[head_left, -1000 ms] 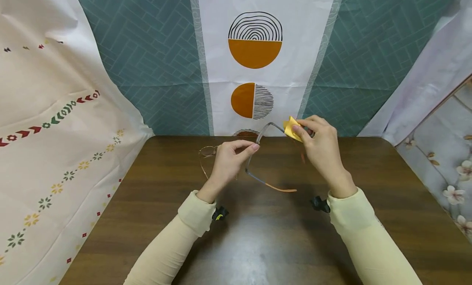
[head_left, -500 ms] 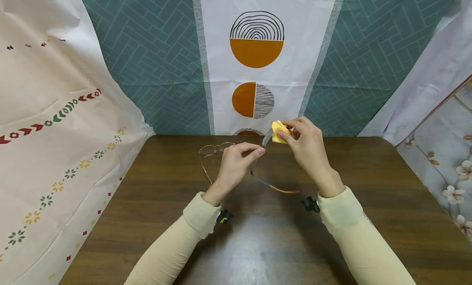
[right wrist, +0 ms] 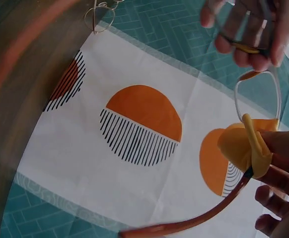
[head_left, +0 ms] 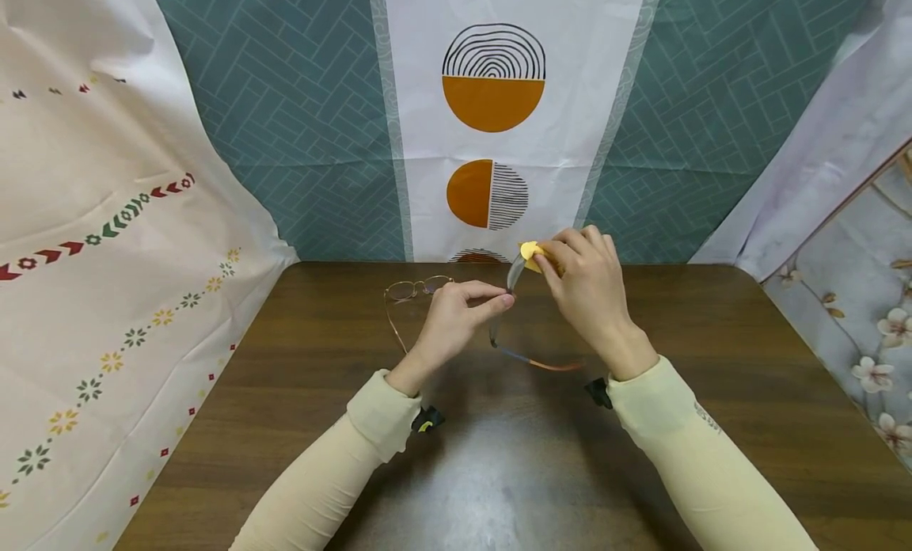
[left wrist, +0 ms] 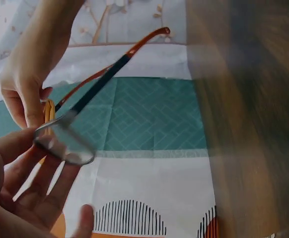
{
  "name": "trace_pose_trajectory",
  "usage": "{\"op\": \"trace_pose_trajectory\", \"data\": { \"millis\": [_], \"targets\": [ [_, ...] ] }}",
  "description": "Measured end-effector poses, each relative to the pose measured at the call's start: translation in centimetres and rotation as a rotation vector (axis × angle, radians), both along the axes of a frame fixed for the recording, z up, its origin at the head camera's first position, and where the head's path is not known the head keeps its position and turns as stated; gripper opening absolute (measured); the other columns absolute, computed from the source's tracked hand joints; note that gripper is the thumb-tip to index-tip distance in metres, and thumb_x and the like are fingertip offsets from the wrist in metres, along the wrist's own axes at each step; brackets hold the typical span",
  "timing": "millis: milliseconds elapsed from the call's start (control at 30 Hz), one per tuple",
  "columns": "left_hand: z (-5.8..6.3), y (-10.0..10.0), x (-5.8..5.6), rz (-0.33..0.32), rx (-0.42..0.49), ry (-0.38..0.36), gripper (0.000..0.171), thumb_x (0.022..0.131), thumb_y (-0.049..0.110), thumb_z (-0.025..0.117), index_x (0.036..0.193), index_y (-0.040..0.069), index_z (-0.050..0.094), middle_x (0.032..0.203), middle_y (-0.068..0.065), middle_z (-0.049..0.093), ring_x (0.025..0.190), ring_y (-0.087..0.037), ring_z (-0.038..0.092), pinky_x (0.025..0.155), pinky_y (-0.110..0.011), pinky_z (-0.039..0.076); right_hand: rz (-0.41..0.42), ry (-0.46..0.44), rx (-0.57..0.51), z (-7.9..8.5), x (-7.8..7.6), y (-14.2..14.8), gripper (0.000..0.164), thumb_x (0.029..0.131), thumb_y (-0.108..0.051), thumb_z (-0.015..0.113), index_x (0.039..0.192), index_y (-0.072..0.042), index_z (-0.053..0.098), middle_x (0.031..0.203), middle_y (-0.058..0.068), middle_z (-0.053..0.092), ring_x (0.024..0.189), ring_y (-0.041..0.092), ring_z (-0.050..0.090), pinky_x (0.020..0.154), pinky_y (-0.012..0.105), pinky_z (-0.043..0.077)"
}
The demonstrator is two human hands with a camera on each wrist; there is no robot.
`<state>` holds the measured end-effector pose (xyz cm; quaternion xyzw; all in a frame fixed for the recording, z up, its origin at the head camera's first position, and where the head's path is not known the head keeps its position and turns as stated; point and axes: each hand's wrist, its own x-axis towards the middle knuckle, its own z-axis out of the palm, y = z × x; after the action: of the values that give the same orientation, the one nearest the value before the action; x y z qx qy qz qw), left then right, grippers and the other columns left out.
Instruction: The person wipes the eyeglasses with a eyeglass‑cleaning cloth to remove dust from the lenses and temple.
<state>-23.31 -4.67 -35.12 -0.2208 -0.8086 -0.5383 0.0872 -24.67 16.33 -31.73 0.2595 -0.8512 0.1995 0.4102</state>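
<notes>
left hand (head_left: 456,317): pinches clear glasses (head_left: 509,298) by one lens
right hand (head_left: 587,286): presses yellow cloth (head_left: 530,254) onto glasses
wire glasses (head_left: 413,290): on table (head_left: 712,393), left of clear glasses

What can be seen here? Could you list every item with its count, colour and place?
Glasses: one pair, clear lenses, grey and orange arms, held above the table between both hands.
Cloth: one, yellow, pinched against the held glasses.
Wire glasses: one pair, thin gold frame, lying on the table at the far left.
Table: one, dark brown wood.
Backdrops: several sheets, teal herringbone, white with orange half-circles, floral at the sides, behind the table.
Left hand: pinches the held glasses.
Right hand: holds the cloth on the glasses.
Sleeves: two, cream.
</notes>
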Motion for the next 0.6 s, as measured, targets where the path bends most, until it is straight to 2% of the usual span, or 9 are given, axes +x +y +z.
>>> {"op": "trace_pose_trajectory", "data": {
  "millis": [133,333,467,600],
  "targets": [
    [-0.1,0.0,0.2,0.028,0.084,0.031,0.016,0.095,0.022,0.079,0.103,0.009,0.084,0.098,0.000,0.079,0.087,-0.014,0.069,0.076,-0.031,0.054,-0.009,-0.017,-0.010,-0.3,0.1,0.1,0.019,0.093,-0.014,0.080,0.099,0.004,0.077,0.091,0.013,0.068,0.082,0.034,0.052,0.071,0.045,0.037],
    [-0.4,0.1,0.2,0.079,0.141,0.079,0.018,0.095,0.022,0.079,0.102,0.007,0.084,0.097,-0.003,0.079,0.088,-0.015,0.070,0.076,-0.029,0.053,-0.039,-0.054,-0.054,-1.3,0.4,1.0,0.018,0.091,-0.011,0.081,0.099,0.005,0.077,0.093,0.014,0.070,0.084,0.035,0.053,0.074,0.046,0.037],
    [-0.4,-0.1,0.2,0.110,0.185,0.066,0.018,0.095,0.021,0.079,0.103,0.005,0.083,0.098,-0.005,0.080,0.093,-0.017,0.072,0.082,-0.031,0.055,-0.052,-0.078,-0.097,-2.1,0.5,1.7,0.016,0.090,-0.008,0.082,0.099,0.004,0.077,0.092,0.014,0.069,0.085,0.035,0.053,0.074,0.046,0.036],
    [-0.3,-0.5,0.2,0.103,0.234,0.020,0.017,0.095,0.018,0.078,0.104,0.004,0.083,0.099,-0.007,0.080,0.095,-0.018,0.073,0.087,-0.033,0.056,-0.042,-0.094,-0.137,-2.6,0.6,2.2,0.015,0.090,-0.007,0.082,0.099,0.004,0.077,0.090,0.014,0.069,0.085,0.035,0.052,0.074,0.045,0.035]
  ]
}}
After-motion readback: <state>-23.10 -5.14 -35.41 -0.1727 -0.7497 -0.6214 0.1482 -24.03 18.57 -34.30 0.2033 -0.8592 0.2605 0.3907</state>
